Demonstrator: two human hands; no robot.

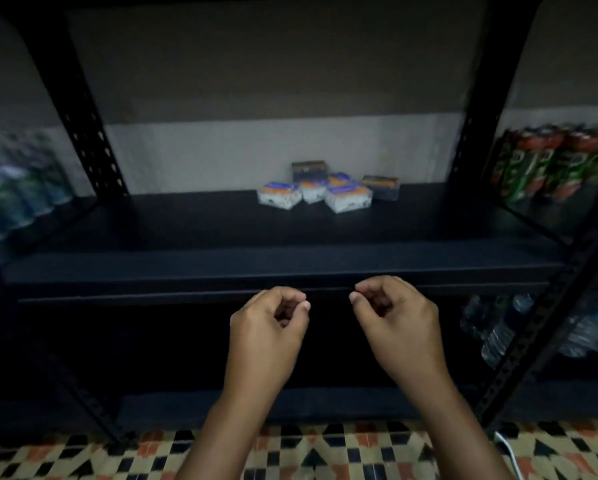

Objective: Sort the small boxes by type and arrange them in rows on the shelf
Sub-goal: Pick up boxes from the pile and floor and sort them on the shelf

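Two hands, left hand (268, 327) and right hand (396, 322), fingers loosely curled and empty, before the shelf (221, 271) edge; mixed small boxes (325, 190) clustered beyond, toward the shelf's back, slightly nearer the right.

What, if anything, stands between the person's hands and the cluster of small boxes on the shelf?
Nothing visible. Both hands, left hand and right hand, are empty in front of the shelf edge, and only bare shelf surface lies between them and the small boxes near the back.
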